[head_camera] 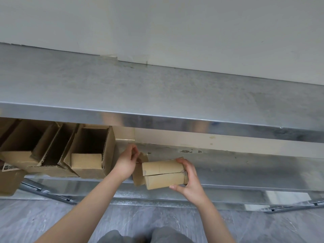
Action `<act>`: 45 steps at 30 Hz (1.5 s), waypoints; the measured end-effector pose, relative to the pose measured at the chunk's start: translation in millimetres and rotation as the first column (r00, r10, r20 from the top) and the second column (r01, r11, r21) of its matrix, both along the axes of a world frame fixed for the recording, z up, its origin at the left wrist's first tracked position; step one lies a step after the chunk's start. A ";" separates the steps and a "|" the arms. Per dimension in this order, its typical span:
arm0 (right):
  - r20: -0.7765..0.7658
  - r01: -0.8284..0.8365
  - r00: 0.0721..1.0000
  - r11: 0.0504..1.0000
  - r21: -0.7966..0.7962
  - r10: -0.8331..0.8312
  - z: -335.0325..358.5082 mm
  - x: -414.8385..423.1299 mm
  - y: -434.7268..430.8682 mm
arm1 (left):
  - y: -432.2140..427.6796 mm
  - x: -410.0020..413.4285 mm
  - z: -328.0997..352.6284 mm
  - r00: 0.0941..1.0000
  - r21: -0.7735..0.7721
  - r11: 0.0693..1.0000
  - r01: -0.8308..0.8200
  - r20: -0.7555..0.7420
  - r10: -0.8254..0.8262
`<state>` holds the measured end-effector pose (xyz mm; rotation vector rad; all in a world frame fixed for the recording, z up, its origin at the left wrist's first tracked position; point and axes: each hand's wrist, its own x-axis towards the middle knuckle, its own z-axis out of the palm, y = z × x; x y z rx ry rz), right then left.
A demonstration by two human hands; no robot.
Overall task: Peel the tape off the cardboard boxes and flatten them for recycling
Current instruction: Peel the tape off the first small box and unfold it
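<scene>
Currently you have one small cardboard box [163,172] between two hands at the front edge of the lower shelf [245,169]; whether it rests on that edge or hangs just off it you cannot tell. Your left hand [126,163] pinches a loose flap [142,157] at the box's left end, fingers curled close together. Your right hand [192,184] grips the right end, fingers over the top and thumb spread wide beneath.

Three open boxes lie on their sides in a row toward the shelf's left end: the nearest box [87,162] just beside your left wrist, the middle box [50,170] touching it, the far box [17,156] beyond. A fourth, labelled box [8,181] sits lower at the left, cut off by the frame.

Overhead, the counter [157,88] has its front edge overhanging the shelf. Rightward of your right hand the shelf runs on as open steel.
</scene>
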<state>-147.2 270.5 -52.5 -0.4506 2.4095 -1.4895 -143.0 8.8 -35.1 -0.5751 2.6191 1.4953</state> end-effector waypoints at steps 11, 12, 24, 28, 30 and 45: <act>0.024 0.037 0.999 0.999 0.027 -0.037 3.1 -5.6 -5.5 | -6.8 17.5 -2.0 0.951 0.603 0.757 -0.252 0.011 0.308; 0.024 0.040 0.999 0.999 0.033 -0.041 3.5 -6.3 -6.1 | -7.6 19.3 2.2 0.966 0.539 0.813 -0.219 0.003 0.258; 0.029 0.077 0.997 0.996 0.033 -0.078 7.3 -18.4 -15.4 | 2.1 43.2 4.8 0.996 0.174 0.981 0.081 -0.042 -0.075; 0.040 0.063 0.997 0.998 0.025 -0.064 10.6 -22.1 -15.6 | 7.5 46.0 4.4 0.998 0.126 0.992 -0.008 -0.057 0.015; 0.037 0.059 0.998 0.998 0.028 -0.060 10.0 -22.4 -15.8 | 9.1 45.7 5.8 0.995 0.048 0.996 -0.074 -0.063 0.077; 0.038 0.049 0.998 0.998 0.040 -0.051 4.8 -24.9 -13.6 | 15.1 40.0 11.0 0.988 0.099 0.984 -0.148 -0.029 0.152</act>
